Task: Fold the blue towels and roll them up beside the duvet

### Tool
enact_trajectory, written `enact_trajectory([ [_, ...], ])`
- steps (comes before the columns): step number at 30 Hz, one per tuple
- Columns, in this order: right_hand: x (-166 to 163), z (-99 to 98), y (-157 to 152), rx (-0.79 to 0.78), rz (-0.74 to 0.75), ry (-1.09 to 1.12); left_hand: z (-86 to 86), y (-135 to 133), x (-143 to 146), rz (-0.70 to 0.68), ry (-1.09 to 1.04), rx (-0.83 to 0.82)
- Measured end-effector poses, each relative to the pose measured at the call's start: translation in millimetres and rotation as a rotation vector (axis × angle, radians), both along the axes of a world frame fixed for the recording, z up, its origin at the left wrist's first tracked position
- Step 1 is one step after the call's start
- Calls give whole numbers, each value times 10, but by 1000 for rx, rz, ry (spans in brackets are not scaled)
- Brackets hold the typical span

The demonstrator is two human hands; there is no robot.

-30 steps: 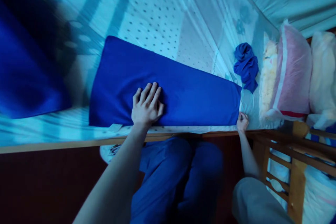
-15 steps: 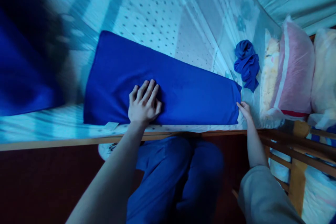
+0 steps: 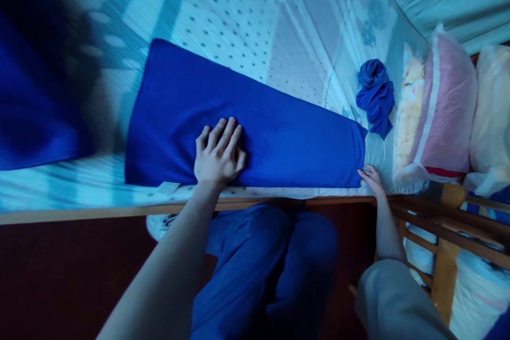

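A long folded blue cloth (image 3: 271, 127) lies flat on the bed, along its near edge. My left hand (image 3: 218, 155) rests palm down on the cloth's near middle, fingers stretched out flat. My right hand (image 3: 370, 178) sits at the cloth's right near corner, fingers loosely spread and touching the corner's edge. It holds nothing that I can see.
A crumpled blue cloth (image 3: 374, 94) lies further right near a pink pillow (image 3: 444, 111). Another blue fabric (image 3: 35, 117) is blurred at far left. The bed's wooden rail (image 3: 99, 212) runs below the light dotted sheet (image 3: 239, 16). A wooden frame (image 3: 442, 234) stands at right.
My right hand slid along the cloth's right corner, up and then back toward the bed's near edge. My left hand stayed pressed on the cloth, which shifted slightly.
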State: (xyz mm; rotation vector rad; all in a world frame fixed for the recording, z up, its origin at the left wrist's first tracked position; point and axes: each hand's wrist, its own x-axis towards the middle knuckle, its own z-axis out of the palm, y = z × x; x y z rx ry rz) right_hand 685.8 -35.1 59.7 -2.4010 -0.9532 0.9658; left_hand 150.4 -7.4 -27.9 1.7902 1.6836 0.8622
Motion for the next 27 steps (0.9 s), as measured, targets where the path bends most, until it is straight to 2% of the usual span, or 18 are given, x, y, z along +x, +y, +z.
enact_trajectory([
  [9, 14, 143, -300, -110, 150, 75, -7, -8, 6, 5, 28, 28],
  [12, 52, 176, -234, -174, 226, -46, 4, -7, 10, 19, 49, 34],
  [14, 22, 163, -87, -124, 266, -278, 11, -5, 12, 25, 53, 34],
  [16, -102, 90, 142, 8, 266, -522, 15, -1, 13, 21, 38, 30],
  [19, -444, -143, 566, 160, 324, -676, 12, 1, 11, 11, 11, 16],
  [22, -779, -415, 953, 47, 454, -616, 6, -1, 2, 5, 25, 12],
  [24, -878, -523, 1145, -25, 414, -604, 3, -3, -6, -4, 45, 8],
  [27, -845, -512, 1349, -69, 304, -602, 8, 0, -16, -19, 67, -13],
])
